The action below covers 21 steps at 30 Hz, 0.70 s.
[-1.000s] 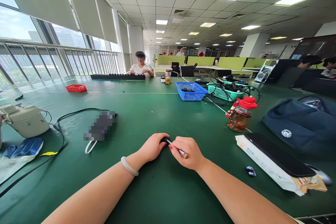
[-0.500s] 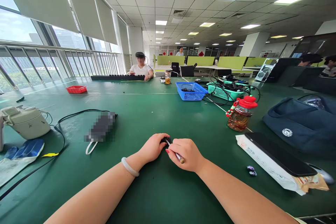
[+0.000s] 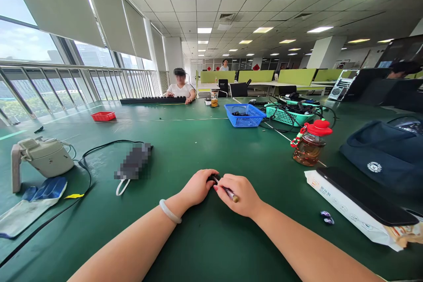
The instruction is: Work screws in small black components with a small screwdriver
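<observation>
Just in front of me on the green table, my left hand [image 3: 201,186] is closed around a small black piece [image 3: 214,178]. Most of that piece is covered by my fingers, and its kind cannot be made out. My right hand [image 3: 243,191] pinches a slim pen-like tool [image 3: 230,193] with a shiny shaft and a brownish rounded butt end. The tool slants toward the black piece, its thin front end at or against it; actual contact is too small to tell. Both hands are close together, low over the tabletop.
On the right are a long white packet [image 3: 353,211] under a black phone [image 3: 366,194], small purple wrapped items [image 3: 327,217], a red-lidded bottle [image 3: 309,145] and a navy bag [image 3: 386,154]. Ahead sits a blue basket [image 3: 245,116]. Leftward lie a pixelated dark device [image 3: 135,161] and a glove [image 3: 33,205].
The view has shifted slightly, so everything on the table appears a little farther right. My hands keep the same grip on the black piece and the tool.
</observation>
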### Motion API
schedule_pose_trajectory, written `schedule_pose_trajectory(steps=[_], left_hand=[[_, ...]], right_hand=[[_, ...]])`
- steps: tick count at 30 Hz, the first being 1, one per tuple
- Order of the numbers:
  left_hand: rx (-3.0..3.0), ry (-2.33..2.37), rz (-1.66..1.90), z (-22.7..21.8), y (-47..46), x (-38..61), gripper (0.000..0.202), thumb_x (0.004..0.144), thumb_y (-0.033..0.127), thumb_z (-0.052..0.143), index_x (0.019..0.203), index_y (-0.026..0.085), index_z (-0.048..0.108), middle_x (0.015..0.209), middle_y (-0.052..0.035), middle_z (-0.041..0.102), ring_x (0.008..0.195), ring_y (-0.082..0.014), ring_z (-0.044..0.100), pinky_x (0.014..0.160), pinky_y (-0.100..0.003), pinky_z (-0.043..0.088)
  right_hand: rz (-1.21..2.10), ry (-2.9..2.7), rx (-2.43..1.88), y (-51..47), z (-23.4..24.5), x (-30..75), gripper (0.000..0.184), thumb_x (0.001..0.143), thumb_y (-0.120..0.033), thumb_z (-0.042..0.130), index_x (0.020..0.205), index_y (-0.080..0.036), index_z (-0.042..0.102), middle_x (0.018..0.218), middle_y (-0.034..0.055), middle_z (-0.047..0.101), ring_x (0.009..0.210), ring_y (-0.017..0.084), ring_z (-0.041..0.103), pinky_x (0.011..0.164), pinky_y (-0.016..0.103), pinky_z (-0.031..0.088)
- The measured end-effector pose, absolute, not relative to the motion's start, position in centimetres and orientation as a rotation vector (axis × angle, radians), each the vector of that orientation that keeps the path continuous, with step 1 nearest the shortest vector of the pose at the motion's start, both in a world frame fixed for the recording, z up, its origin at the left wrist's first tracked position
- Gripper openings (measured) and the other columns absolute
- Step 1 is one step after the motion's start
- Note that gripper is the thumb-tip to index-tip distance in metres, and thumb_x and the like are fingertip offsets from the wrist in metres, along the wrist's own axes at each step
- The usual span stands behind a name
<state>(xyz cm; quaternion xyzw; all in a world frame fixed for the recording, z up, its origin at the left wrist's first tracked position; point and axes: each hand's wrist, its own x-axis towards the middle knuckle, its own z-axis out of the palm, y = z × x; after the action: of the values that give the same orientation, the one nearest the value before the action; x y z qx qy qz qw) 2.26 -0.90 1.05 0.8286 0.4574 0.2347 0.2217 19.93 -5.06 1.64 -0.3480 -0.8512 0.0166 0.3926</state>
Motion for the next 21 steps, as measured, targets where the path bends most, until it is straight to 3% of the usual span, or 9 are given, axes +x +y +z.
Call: schedule_pose_trajectory(steps=[6, 11, 17, 21], left_hand=[[2.307, 1.259, 0.641, 1.2, -1.2, 2.2, 0.03, 0.087, 0.017, 0.05, 0.114, 0.021, 0.064, 0.118, -0.0065, 0.069, 0.111, -0.0224, 0.061, 0.102, -0.038, 0.046], [2.321, 1.255, 0.655, 0.7, -0.9, 2.2, 0.035, 0.083, 0.011, 0.049, 0.113, 0.021, 0.065, 0.115, -0.0063, 0.07, 0.107, -0.0215, 0.062, 0.099, -0.037, 0.048], [2.317, 1.255, 0.65, 0.6, -0.8, 2.2, 0.039, 0.081, 0.008, 0.046, 0.114, 0.02, 0.064, 0.115, -0.0058, 0.07, 0.108, -0.0211, 0.062, 0.101, -0.036, 0.047], [2.31, 1.258, 0.657, 0.6, -0.8, 2.2, 0.041, 0.08, 0.008, 0.046, 0.115, 0.019, 0.064, 0.116, -0.006, 0.069, 0.109, -0.0215, 0.061, 0.101, -0.037, 0.047]], right_hand=[[0.159, -2.075, -0.868, -4.9, 2.0, 20.5, 0.037, 0.095, -0.028, 0.044, 0.059, -0.019, 0.049, 0.054, -0.0026, 0.044, 0.05, 0.009, 0.039, 0.05, 0.022, 0.032], [-0.039, -2.214, -0.796, -5.1, 1.6, 20.0, 0.031, 0.091, -0.028, 0.049, 0.061, -0.019, 0.054, 0.057, -0.0013, 0.05, 0.049, 0.009, 0.039, 0.051, 0.024, 0.03], [-0.24, -2.496, -0.821, -5.8, 0.9, 19.0, 0.032, 0.078, -0.045, 0.072, 0.066, -0.018, 0.061, 0.062, -0.0002, 0.056, 0.051, 0.011, 0.043, 0.051, 0.026, 0.028], [-0.357, -2.513, -0.75, -6.0, 1.1, 19.0, 0.035, 0.081, -0.049, 0.069, 0.065, -0.018, 0.062, 0.062, 0.0007, 0.056, 0.051, 0.011, 0.042, 0.05, 0.027, 0.027]])
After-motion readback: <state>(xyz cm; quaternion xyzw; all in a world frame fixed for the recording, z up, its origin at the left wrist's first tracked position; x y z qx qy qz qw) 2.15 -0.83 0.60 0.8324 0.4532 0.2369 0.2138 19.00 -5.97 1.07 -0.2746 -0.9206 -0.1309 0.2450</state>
